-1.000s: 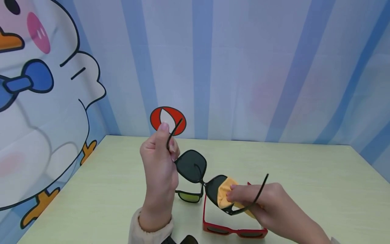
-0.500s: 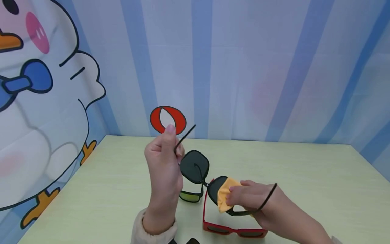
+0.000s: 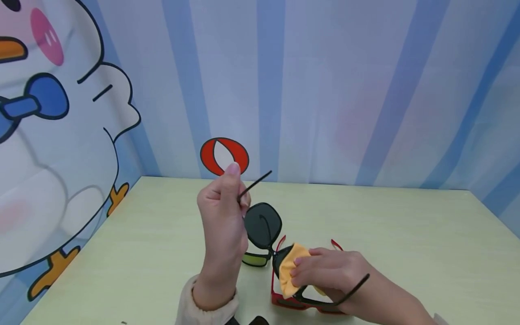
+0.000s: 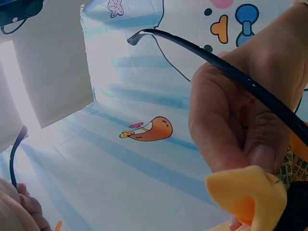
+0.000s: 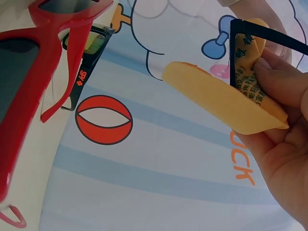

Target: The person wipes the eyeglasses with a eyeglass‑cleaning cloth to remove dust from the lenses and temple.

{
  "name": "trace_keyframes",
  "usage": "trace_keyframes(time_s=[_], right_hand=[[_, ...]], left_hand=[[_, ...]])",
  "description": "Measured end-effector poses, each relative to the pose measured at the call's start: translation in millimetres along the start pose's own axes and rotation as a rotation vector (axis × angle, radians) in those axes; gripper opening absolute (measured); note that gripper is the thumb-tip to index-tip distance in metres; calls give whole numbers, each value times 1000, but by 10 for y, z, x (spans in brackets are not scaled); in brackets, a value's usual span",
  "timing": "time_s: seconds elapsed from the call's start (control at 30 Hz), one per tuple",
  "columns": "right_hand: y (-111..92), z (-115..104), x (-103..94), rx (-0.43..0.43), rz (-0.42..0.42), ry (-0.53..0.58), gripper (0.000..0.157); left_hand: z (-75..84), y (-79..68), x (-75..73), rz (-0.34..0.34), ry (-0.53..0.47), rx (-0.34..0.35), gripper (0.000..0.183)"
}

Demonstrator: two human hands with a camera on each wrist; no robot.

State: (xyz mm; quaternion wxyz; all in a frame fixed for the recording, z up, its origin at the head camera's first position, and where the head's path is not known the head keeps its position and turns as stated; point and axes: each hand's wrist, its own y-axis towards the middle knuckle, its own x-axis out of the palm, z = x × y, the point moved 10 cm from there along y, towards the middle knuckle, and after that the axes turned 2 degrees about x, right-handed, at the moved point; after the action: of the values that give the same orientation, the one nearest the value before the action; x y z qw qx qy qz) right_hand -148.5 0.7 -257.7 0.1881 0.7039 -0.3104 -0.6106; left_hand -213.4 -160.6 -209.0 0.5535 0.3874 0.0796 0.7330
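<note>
Black-framed sunglasses (image 3: 263, 225) hang tilted above the table, dark lenses toward me and both temples unfolded. My left hand (image 3: 221, 225) grips them at the left end, thumb upward beside that temple. With my right hand (image 3: 341, 273) I pinch a yellow cloth (image 3: 292, 271) over the lower right lens, covering most of it. Dark lettering shows on the cloth (image 5: 216, 101) in the right wrist view. The right temple passes in front of the right hand. In the left wrist view, the right thumb and fingers press the cloth (image 4: 240, 190) together.
Red sunglasses (image 3: 288, 301) stand on the table (image 3: 122, 253) below the right hand. Behind the held pair lie black-framed glasses with green lenses (image 3: 256, 259). Another dark pair (image 3: 258, 320) is cut off at the bottom edge. A striped, printed curtain (image 3: 325, 90) backs the table.
The left hand and its end of the sunglasses have shifted right. The right hand and cloth have moved down and slightly left, and the right temple has swung lower.
</note>
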Motion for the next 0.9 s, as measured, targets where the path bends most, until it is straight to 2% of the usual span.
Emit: trace_keyframes(time_s=[0.2, 0.3, 0.4, 0.63, 0.9], right_hand=[[-27, 29, 108, 54, -120, 172, 13], [-28, 29, 155, 65, -161, 217, 15], [-23, 29, 174, 59, -188, 219, 19], [12, 42, 144, 18, -217, 107, 41], [-7, 6, 159, 53, -188, 219, 38]], left_hand=[[-101, -28, 85, -44, 59, -51, 44], [-158, -53, 137, -72, 98, -87, 44], [-186, -62, 162, -83, 114, -97, 45], [-177, -36, 176, -85, 102, -80, 44], [-235, -69, 159, -71, 104, -136, 45]])
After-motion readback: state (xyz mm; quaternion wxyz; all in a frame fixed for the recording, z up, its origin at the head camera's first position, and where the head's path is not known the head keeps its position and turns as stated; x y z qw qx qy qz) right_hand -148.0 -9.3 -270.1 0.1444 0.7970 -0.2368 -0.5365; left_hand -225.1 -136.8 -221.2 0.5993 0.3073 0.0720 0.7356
